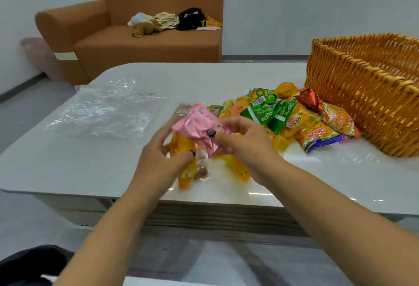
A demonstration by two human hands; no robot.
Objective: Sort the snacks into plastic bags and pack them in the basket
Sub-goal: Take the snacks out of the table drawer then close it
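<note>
Above the table's near edge, my right hand pinches a pink foil snack packet, thumb on top. Beside it my left hand curls around orange and brown snack packets that sit inside a clear plastic bag, and its fingertips also reach the pink packet. A pile of green, yellow and orange snacks lies on the white table to the right of my hands. At the far right stands the woven wicker basket; what it holds is hidden. Loose clear plastic bags lie at the table's left.
A brown sofa stands behind the table with a plush toy, papers and a black bag on its seat. A pink cushion lies on the floor at the left. Dark clothing shows at the bottom left corner.
</note>
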